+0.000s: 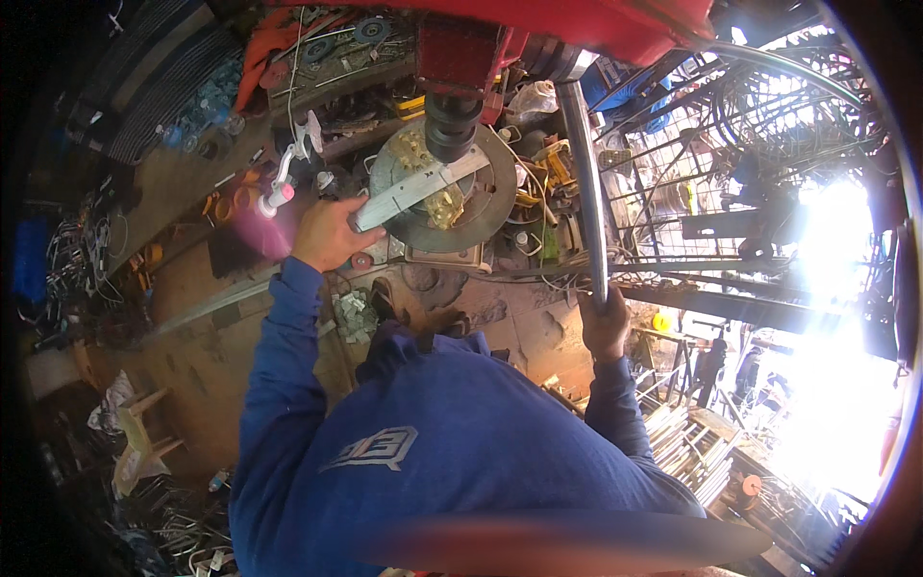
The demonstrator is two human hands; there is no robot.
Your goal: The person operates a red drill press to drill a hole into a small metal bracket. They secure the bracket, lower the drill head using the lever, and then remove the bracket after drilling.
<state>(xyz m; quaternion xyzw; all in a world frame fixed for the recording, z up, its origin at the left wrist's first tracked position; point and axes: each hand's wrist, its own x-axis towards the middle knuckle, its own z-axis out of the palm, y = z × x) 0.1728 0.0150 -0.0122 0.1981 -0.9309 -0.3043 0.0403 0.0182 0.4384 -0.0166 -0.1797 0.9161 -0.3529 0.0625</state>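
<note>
Where the blue sleeves rose from the bottom of the frame, the person's chest filled the lower middle and both arms reached upward into the picture. At centre right, the right hand (606, 322) was closed around the lower end of a long steel lever (585, 173), whose axis ran nearly straight up the frame to the red drill press head (577, 24) at the top edge. At centre left, the left hand (332, 236) was clenched on the near end of a flat grey metal bar (418, 188). That bar's long axis slanted up and to the right from the hand, so its far end lay under the dark chuck (450, 125) and across the round steel table (481, 207), where pale yellow shavings had gathered. The left hand was therefore the one nearer the work, just beside the table's lower left rim, while the right sat well apart on the lever. Farther off, a cluttered workbench (192, 183) stretched to the upper left, and wire racks (692, 163) stood at upper right against glaring daylight.
</note>
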